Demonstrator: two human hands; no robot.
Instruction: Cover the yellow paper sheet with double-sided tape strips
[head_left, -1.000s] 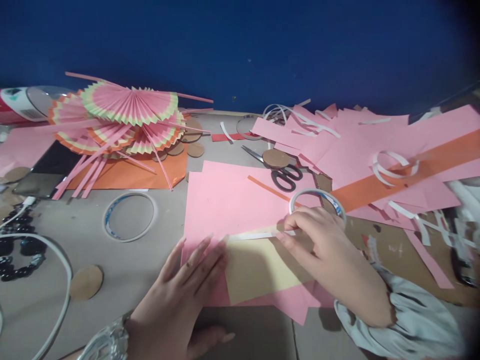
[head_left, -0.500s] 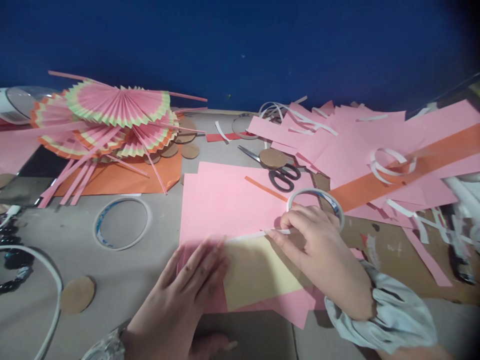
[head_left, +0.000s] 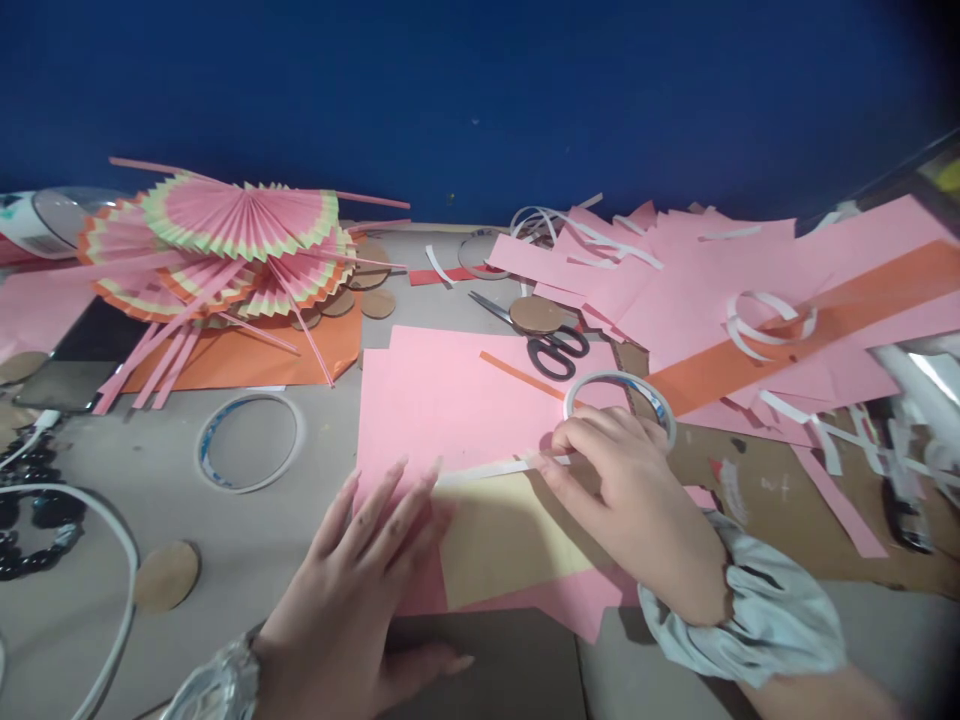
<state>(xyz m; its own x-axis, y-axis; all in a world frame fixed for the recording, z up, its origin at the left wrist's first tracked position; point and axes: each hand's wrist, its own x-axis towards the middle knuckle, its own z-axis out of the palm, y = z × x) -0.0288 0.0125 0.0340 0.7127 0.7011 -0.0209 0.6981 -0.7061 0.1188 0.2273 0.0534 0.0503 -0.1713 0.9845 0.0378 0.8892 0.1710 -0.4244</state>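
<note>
My left hand (head_left: 360,570) lies flat with fingers spread, pressing on pink paper and the left end of a yellow paper piece (head_left: 510,540). A white strip of double-sided tape (head_left: 480,472) runs along the yellow piece's far edge. At the strip's right end, the thumb and index finger of my right hand (head_left: 607,480) are closed on the tape. The tape roll (head_left: 664,400) stands just behind those fingers, partly hidden by them. Below the yellow piece are stacked pink sheets (head_left: 427,390), with a thin orange strip (head_left: 517,377) lying on top.
Black-handled scissors (head_left: 559,352) lie behind the sheets, a cardboard disc (head_left: 537,314) over them. Pleated paper fans (head_left: 244,225) pile up at the back left, near a phone (head_left: 82,355). Another tape roll (head_left: 300,440) lies left. Pink scraps (head_left: 697,290) heap at right.
The view has shifted slightly. My left fingers have slid a little left, showing more of the tape strip. My right hand keeps its pinch at the strip's right end.
</note>
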